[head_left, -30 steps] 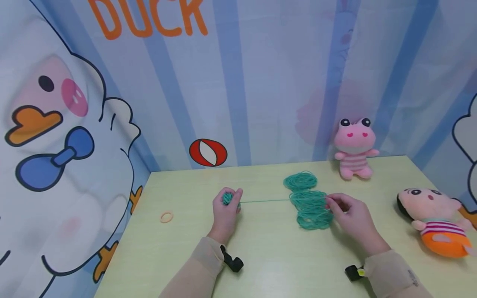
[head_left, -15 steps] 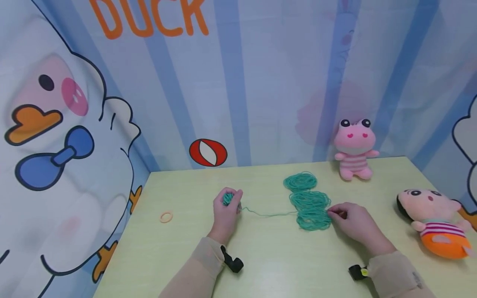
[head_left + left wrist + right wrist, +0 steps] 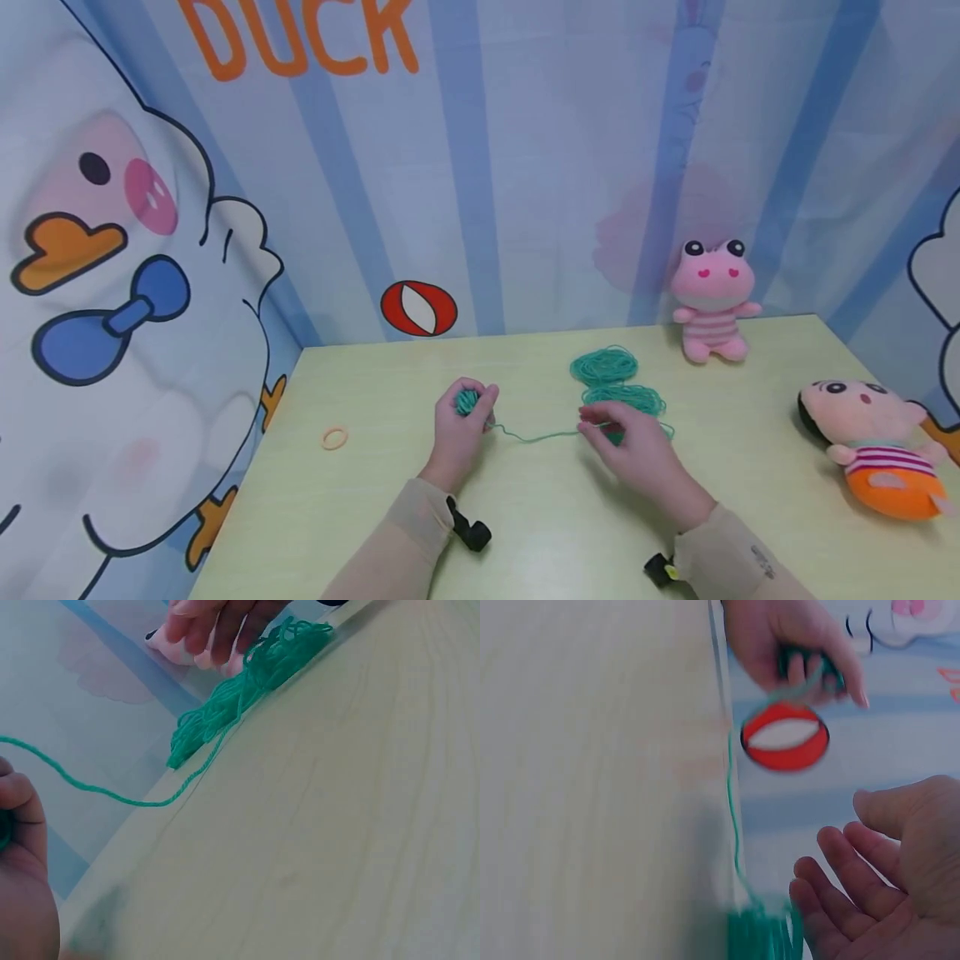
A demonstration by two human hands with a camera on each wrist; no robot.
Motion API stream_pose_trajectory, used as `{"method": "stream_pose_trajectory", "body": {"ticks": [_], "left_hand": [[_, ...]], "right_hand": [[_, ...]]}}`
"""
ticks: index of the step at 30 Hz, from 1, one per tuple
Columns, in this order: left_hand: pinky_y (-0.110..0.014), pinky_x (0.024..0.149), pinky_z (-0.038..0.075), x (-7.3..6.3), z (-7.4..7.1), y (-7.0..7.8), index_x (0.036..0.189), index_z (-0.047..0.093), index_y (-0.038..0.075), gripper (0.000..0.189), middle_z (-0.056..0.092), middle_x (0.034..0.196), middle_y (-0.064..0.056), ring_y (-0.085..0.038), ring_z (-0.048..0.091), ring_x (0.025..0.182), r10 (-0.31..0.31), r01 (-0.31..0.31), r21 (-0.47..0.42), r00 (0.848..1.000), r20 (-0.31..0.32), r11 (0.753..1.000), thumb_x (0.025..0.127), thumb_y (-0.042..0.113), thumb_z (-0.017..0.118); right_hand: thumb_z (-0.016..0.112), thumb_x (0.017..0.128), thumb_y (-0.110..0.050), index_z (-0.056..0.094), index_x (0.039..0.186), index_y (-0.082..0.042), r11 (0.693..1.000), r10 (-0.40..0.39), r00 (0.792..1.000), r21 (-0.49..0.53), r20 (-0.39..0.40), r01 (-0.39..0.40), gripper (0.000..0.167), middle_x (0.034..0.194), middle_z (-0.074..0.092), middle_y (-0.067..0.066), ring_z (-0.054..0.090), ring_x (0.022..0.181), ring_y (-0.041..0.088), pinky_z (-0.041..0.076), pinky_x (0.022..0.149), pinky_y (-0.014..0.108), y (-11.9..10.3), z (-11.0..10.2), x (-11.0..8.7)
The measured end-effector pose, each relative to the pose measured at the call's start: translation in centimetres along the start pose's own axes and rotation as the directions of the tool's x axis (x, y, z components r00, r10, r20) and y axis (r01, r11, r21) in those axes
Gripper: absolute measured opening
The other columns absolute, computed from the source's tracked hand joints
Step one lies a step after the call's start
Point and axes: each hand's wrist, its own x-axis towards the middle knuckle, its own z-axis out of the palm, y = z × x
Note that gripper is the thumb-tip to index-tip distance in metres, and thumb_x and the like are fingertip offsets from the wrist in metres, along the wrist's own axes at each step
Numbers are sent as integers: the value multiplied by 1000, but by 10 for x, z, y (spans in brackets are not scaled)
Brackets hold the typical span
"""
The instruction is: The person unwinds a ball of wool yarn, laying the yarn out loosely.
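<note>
My left hand [image 3: 456,433] grips a small wound ball of green yarn [image 3: 467,403], its thumb over the near side. From that ball a slack strand [image 3: 534,439] runs right to a flat heap of looped green yarn [image 3: 603,367] on the table. Over the heap's front loops is my right hand [image 3: 637,450], which hides much of them in the head view. The right wrist view shows its fingers [image 3: 851,870] loosely bent and apart from the thumb, with nothing between them. In the left wrist view the heap [image 3: 225,712] lies below that hand.
A small pale orange ring [image 3: 326,442] lies on the table [image 3: 375,517] at left. A pink plush toy [image 3: 714,287] sits at the back right, and a plush doll in orange [image 3: 896,490] lies at the right edge. A printed cloth backdrop [image 3: 525,167] rises behind the table.
My right hand has moved left from the heap's right edge to over its front loops. The strand, taut a second ago, now hangs slack. My left hand has barely shifted.
</note>
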Motion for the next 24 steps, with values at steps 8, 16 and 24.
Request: {"method": "stream_pose_trajectory", "body": {"ticks": [8,16,24], "left_hand": [[-22,65,54,1,-1,-3,101,63,14,24,64,77,2,-12,62,68,-13,12,30,1000,8,999,105,32,78],[-22,65,54,0,-1,-2,100,63,12,23,64,76,1,-11,63,68,4,-4,9,1000,-3,1000,105,29,77],[-24,66,50,2,-2,-2,100,62,11,27,58,75,2,-14,54,65,-27,27,-23,999,-30,999,105,33,77]], "right_hand": [[76,106,-28,65,150,-7,991,32,984,126,176,-55,51,140,77,7,73,133,35,58,113,54,-41,55,19],[79,103,-26,77,134,-12,992,67,985,93,156,-82,34,125,83,3,77,125,34,60,110,55,-53,83,31],[74,107,-23,84,120,-16,992,74,996,101,55,-79,18,105,85,-8,81,102,15,65,89,38,-55,67,30]]}}
